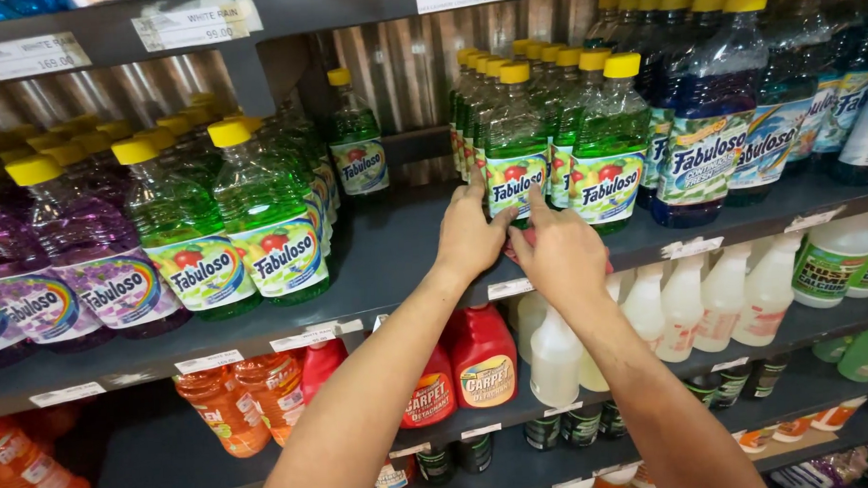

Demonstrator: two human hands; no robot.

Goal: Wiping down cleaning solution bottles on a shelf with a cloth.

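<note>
A green bottle (513,138) of cleaning liquid with a yellow cap stands at the front of a dark shelf (395,255), first in a row of like bottles. My left hand (468,235) lies against its lower left side, fingers up along the label. From the right, my right hand (559,253) meets the bottle's base, palm down, one finger on the label's lower edge. A bit of red (608,266) shows under this hand; what it is stays hidden. Another green bottle (607,139) stands right beside it.
Green bottles (262,217) and purple bottles (83,254) fill the shelf's left part, with a bare gap in the middle. Blue bottles (706,105) stand at the right. Below are orange bottles (228,404), red jugs (483,354) and white spray bottles (685,301).
</note>
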